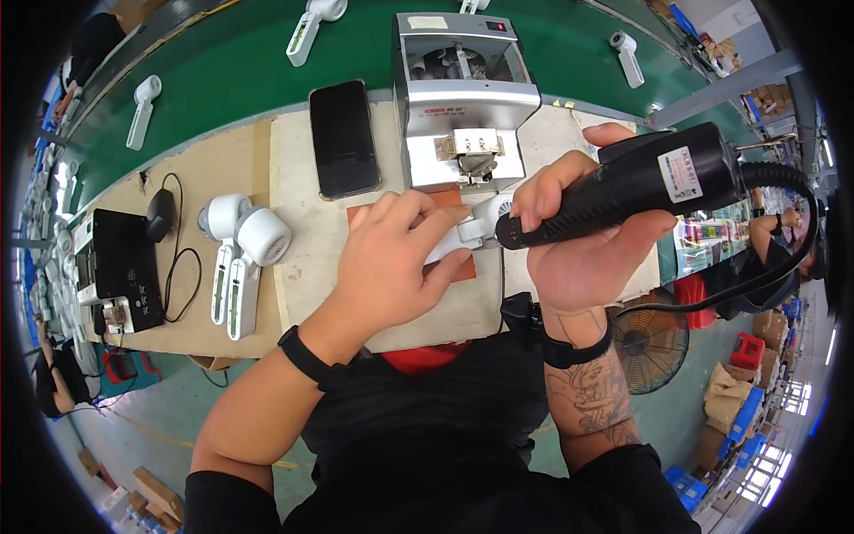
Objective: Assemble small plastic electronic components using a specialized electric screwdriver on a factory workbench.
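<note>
Your workbench (307,285): pale, board-covered top, browner toward your left. Directly before you, one orange mat (464,269), partly covered; one silver machine (467,111), boxy, clear-windowed, at the far edge; one black phone (345,138), screen up, just left of the machine. On your left, two white handheld fans (247,285), lying side by side; one black box-shaped device (124,267); one rounded black item (160,216) (corded, just beside that device). Beyond your bench, one long green surface (222,89), bearing further white fans (140,120), well apart.
</note>
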`<action>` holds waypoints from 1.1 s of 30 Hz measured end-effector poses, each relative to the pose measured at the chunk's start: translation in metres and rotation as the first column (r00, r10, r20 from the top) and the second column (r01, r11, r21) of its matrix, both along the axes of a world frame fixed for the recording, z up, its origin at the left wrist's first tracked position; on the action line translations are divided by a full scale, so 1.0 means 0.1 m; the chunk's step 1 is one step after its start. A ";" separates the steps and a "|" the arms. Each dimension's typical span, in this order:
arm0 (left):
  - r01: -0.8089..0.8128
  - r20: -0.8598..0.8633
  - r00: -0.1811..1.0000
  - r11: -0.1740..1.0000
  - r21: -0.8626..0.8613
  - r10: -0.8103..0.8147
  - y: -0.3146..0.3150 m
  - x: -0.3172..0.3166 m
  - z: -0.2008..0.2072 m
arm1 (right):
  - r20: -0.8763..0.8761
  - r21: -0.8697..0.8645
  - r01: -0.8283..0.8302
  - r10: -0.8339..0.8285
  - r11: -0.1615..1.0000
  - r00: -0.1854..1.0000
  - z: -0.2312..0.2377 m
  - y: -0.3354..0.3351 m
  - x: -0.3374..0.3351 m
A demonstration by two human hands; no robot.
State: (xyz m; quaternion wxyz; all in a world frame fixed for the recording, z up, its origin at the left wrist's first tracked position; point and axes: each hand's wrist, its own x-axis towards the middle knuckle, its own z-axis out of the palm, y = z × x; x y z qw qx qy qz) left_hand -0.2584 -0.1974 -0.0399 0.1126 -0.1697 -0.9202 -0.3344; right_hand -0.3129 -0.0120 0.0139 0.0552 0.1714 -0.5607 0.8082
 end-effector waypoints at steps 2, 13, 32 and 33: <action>0.003 0.008 1.000 1.000 -0.001 -0.003 0.01 0.00 0.02 | -0.003 0.006 0.000 0.000 1.000 1.000 -0.01 0.00 0.00; 0.021 -0.047 0.999 1.000 -0.010 -0.021 0.03 0.03 0.10 | 0.003 0.108 0.006 -0.006 0.994 1.000 -0.07 -0.10 0.12; -0.208 0.138 0.973 0.961 0.183 0.184 -0.64 0.73 1.01 | -0.308 -0.182 0.156 -0.207 0.971 0.929 1.00 1.38 1.15; -0.349 0.193 0.932 0.902 0.253 0.306 -1.02 0.62 0.82 | -0.271 -0.172 0.126 -0.169 0.977 0.948 0.88 1.51 1.17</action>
